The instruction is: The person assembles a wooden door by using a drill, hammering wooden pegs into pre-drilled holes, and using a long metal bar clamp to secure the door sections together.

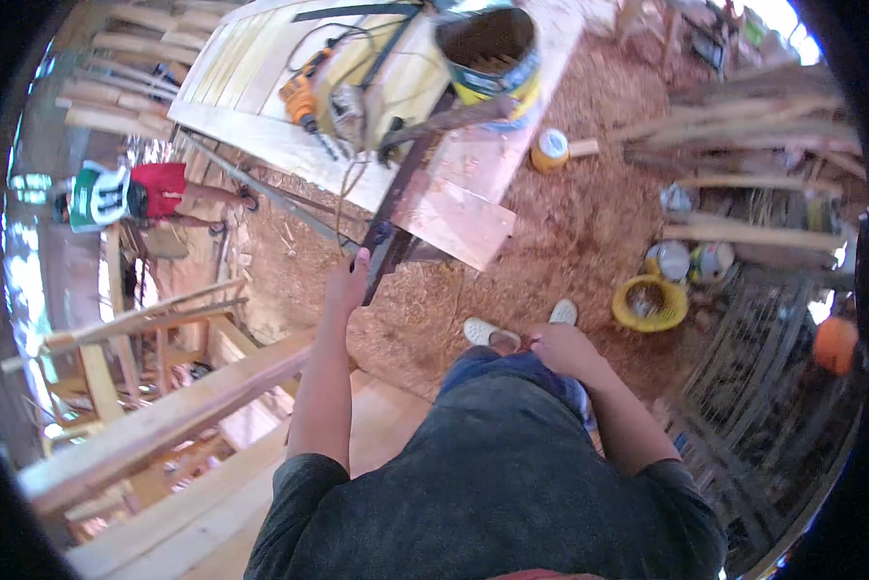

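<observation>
My left hand (347,282) reaches forward with its fingers curled, at the near end of a dark, narrow beam (396,217). The end of a long grey metal bar (270,191) meets the beam just beyond that hand; what the fingers grip is hidden. My right hand (562,350) is low in front of my waist, over the blue shorts, its fingers mostly out of sight. Beyond the left hand, a thin wooden board (460,220) lies flat across the beam. An orange power drill (301,99) with a bit rests on the pale wooden panel (246,121).
A yellow-and-green bucket (492,82) stands on the work surface. On the sawdust-strewn floor are a yellow-lidded jar (550,150), a yellow basin (650,304) and paint cans (668,259). Timber (734,126) is stacked right; a wooden frame (183,416) stands left. Another person (154,191) is far left.
</observation>
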Tool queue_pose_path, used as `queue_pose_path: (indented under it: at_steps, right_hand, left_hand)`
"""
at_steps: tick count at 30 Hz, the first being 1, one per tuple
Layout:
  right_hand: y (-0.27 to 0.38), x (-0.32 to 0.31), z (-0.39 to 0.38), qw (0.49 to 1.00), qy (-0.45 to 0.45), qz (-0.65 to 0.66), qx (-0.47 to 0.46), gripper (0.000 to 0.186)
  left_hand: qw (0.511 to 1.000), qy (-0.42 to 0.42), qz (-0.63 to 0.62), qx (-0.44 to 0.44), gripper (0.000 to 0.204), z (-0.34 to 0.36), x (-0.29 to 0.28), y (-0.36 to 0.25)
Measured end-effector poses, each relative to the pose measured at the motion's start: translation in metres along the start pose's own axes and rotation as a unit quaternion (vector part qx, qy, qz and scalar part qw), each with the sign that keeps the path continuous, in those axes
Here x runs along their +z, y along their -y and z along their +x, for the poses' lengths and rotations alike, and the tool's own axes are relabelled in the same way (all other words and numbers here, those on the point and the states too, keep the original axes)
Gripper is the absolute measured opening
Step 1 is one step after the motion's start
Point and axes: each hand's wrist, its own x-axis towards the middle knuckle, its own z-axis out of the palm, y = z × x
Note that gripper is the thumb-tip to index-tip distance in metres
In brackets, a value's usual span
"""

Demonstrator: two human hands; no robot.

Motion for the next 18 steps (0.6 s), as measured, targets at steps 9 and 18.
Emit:
queue_pose_path:
  at_steps: [9,18]
  right_hand:
    - [-0.137,0.065,-0.015,0.942,-0.058,0.237,0.229,0.020]
    - [-0.205,0.167,0.108,0.906,-0.098,0.381,0.155,0.018]
  left_hand:
    - [0.991,-0.114,-0.003,-0.070,0.063,0.000,0.023,-0.057]
    - [0.984,-0.167,-0.018,-0.052,0.058,0.008,0.034,-0.030]
